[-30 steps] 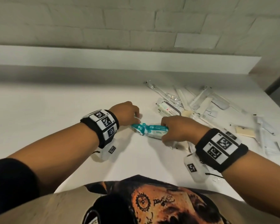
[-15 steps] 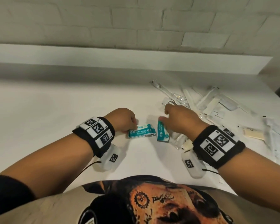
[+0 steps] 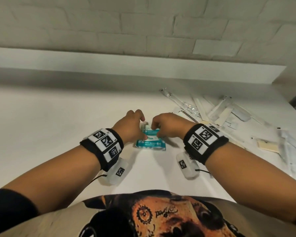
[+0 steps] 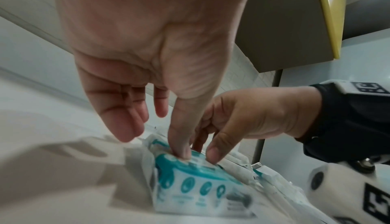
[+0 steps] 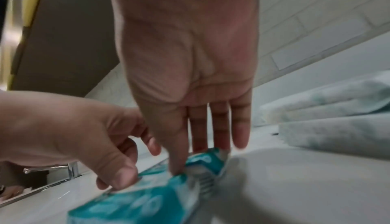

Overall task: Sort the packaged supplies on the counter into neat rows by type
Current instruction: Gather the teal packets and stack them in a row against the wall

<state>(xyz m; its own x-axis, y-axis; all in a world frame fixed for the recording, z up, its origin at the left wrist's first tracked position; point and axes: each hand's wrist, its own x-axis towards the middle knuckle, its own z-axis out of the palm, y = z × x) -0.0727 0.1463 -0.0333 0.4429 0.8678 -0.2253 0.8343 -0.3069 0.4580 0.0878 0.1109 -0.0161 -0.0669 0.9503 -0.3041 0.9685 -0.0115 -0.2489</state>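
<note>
Two teal-and-white mini wipes packs lie side by side at the middle of the white counter (image 3: 49, 125). The near pack (image 3: 150, 144) lies flat with its label up. The far pack (image 3: 151, 132) sits just behind it, and both hands are on it. My left hand (image 3: 143, 129) has its thumb on the pack's left part and its fingers curled over the white crimped end. My right hand (image 3: 155, 130) pinches the right part, with the thumb in front and straight fingers behind (image 5: 196, 159). The left wrist view shows both thumbs pressing on teal wrapping (image 4: 196, 169).
A loose heap of white and clear wrapped supplies (image 3: 220, 113) covers the counter's right side, with beige flat packets (image 3: 267, 146) nearer the right edge. A raised ledge (image 3: 126, 65) runs along the tiled wall. Folded towels (image 5: 327, 111) and a chrome faucet (image 5: 52, 169) appear in the right wrist view.
The two packs were held apart, one upright in my right hand. Now one lies flat near me and both hands have come together on the other just behind it.
</note>
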